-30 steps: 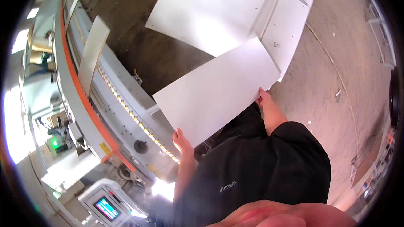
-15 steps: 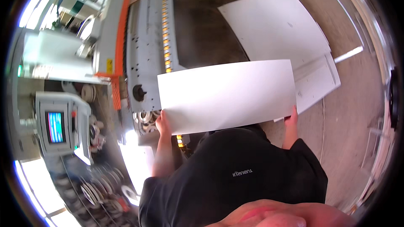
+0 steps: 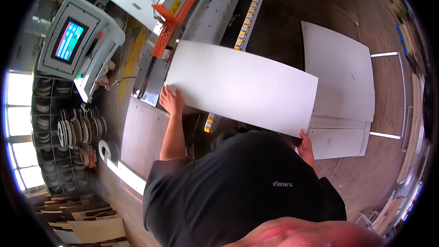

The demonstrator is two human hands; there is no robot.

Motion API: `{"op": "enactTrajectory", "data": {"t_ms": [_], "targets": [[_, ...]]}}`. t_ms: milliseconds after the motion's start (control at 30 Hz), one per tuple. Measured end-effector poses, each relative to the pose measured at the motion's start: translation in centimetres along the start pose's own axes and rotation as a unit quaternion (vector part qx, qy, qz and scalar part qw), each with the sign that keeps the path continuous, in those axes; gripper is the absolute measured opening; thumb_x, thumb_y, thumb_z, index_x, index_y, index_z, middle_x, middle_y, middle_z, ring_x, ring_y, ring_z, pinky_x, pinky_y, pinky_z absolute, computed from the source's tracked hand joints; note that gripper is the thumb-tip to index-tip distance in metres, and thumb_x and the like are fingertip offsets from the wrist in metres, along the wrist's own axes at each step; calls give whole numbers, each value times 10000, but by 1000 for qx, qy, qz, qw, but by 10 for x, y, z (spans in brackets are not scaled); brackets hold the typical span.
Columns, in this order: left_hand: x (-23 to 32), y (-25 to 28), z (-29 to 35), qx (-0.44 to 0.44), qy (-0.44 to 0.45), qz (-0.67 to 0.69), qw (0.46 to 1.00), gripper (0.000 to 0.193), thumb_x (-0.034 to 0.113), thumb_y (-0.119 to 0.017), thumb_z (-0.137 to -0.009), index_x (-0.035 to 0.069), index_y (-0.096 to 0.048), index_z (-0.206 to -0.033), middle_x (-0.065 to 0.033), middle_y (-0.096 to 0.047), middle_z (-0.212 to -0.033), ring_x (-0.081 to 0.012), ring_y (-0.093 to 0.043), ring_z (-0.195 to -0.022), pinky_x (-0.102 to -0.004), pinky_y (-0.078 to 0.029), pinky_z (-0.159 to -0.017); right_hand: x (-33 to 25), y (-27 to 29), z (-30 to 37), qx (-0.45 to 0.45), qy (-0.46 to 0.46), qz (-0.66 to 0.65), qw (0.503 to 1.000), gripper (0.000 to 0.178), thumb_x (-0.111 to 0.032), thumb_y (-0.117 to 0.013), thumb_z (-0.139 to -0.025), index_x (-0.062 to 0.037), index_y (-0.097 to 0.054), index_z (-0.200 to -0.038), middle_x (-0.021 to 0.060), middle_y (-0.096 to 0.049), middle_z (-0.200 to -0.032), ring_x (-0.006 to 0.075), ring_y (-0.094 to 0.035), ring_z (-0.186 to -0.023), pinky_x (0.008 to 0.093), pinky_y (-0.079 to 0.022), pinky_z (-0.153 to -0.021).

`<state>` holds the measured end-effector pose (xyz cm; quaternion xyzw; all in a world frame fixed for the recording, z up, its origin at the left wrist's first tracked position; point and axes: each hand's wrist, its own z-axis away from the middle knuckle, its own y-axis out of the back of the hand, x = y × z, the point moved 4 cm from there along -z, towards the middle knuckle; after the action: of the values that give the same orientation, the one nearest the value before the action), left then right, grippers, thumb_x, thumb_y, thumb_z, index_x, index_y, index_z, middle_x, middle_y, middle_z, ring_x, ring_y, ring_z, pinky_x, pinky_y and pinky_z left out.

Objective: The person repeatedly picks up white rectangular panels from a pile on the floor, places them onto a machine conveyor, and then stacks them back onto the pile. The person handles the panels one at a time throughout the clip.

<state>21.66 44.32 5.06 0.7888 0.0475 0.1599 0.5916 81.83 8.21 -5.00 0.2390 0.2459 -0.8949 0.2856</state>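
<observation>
A long white panel (image 3: pixel 242 87) lies level in front of my body, spanning between both hands. My left hand (image 3: pixel 172 100) grips its near left corner, fingers bent over the edge. At the near right corner my right hand (image 3: pixel 305 146) is closed on the panel, thumb on top; its other fingers are partly hidden underneath. The panel's left end lies over the metal bed (image 3: pixel 152 80) of a long machine, beside a perforated orange guard (image 3: pixel 164 38). Contact under the panel is hidden.
A roller track (image 3: pixel 250 16) with yellow rollers passes beneath the panel. White boards (image 3: pixel 340 75) are stacked on the right, by a white metal frame (image 3: pixel 401 96). A control cabinet with a lit screen (image 3: pixel 69 40), tape rolls (image 3: pixel 75 130) and board offcuts (image 3: pixel 93 231) are at left.
The view has turned toward the machine's left end. The panel's left end has swung away from me and now lies over the machine bed; both hands still hold it.
</observation>
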Motion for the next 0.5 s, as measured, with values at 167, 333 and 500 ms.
{"op": "enactTrajectory", "data": {"t_ms": [167,333,500], "targets": [[4,-20,41,82,50,105,990,883,407,-743,-852,13,-320,-1520,-244,-364,-1561,-408,-344,-1438,-516,-326,-1158,-22,-83,21,-102,0,288,952,514,-351,-725,-932,11,-607,-1278,103,-666,-1186,227,-665,-1039,396,-581,-882],[16,-57,81,-45,234,442,865,912,248,-731,-935,-54,-144,-1563,-231,-599,-1261,-285,-625,-1102,-374,-504,-947,-36,-151,41,-97,27,449,888,584,-436,-750,-899,71,-665,-1175,135,-705,-1108,210,-661,-985,374,-534,-862],[54,-34,91,-100,303,589,743,789,174,-594,-1010,86,-96,-1615,-91,-657,-925,-139,-559,-669,-296,-482,-585,-10,-147,12,-83,40,506,857,591,-482,-733,-898,81,-702,-1074,150,-724,-1053,210,-676,-920,366,-522,-852]]}}
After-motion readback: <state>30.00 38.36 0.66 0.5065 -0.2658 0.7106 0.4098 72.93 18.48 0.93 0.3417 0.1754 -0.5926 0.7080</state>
